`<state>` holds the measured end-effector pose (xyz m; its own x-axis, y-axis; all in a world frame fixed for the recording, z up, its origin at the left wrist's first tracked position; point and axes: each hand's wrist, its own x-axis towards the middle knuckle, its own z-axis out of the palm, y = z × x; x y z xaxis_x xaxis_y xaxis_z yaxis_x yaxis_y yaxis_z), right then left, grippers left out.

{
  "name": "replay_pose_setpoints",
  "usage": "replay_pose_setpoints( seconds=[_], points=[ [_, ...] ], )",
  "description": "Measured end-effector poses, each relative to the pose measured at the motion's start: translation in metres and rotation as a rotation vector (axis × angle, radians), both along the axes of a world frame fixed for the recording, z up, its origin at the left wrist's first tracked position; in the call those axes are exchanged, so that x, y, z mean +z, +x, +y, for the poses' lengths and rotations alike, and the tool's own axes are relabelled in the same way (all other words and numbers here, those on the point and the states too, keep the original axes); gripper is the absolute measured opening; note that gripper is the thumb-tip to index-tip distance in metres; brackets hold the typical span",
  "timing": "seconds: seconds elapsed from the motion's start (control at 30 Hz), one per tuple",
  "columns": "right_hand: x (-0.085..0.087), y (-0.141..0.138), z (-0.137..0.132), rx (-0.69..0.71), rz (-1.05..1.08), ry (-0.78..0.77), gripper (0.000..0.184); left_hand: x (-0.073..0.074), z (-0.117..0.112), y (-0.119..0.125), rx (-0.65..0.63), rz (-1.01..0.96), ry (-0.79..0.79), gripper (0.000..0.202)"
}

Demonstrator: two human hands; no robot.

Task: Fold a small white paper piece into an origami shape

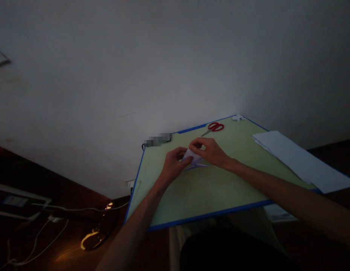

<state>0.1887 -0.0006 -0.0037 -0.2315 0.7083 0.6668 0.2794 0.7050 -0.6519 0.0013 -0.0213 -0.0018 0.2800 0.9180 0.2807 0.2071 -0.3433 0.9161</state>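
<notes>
Between my two hands is a small folded piece of white paper (195,161), held just above the pale green tabletop (175,205). The paper comes to a point at its top and spreads out lower down. My left hand (175,162) grips its left side, with the thumb lying across the front. At the upper tip, my right hand (209,150) pinches the paper between thumb and fingers. Red-handled scissors (215,127) lie beyond my right hand, blades towards the hands.
White paper sheets (293,156) lie at the table's right, overhanging its edge. Paper scraps (238,117) sit in the far corner. A dark, partly blurred object (158,140) is at the back left edge. A wall (169,67) stands behind; cables (79,209) run at lower left.
</notes>
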Motion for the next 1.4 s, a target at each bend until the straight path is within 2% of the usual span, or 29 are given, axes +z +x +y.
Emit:
replay_pose_setpoints(
  seconds=[0.53,0.7,0.8,1.03,1.4],
  points=[
    [-0.0006,0.0013,0.0025,-0.027,-0.007,0.013,0.016,0.0001,0.0005,-0.0002,-0.025,0.043,0.094,0.021],
    [0.0005,0.0023,0.0019,-0.025,-0.014,0.011,0.015,-0.0003,0.0018,-0.0018,0.08,0.155,0.17,0.023],
    [0.001,0.0024,0.0009,-0.024,-0.015,0.02,0.016,-0.0017,0.0029,-0.0019,0.115,0.154,0.176,0.023],
    [0.0004,0.0007,0.0004,-0.01,-0.016,0.015,0.016,-0.003,0.0008,0.0022,-0.003,-0.009,0.058,0.02],
    [0.0017,0.0002,-0.0004,-0.013,-0.023,0.023,0.016,-0.0031,0.0013,0.0004,-0.026,-0.027,0.04,0.029]
  ],
)
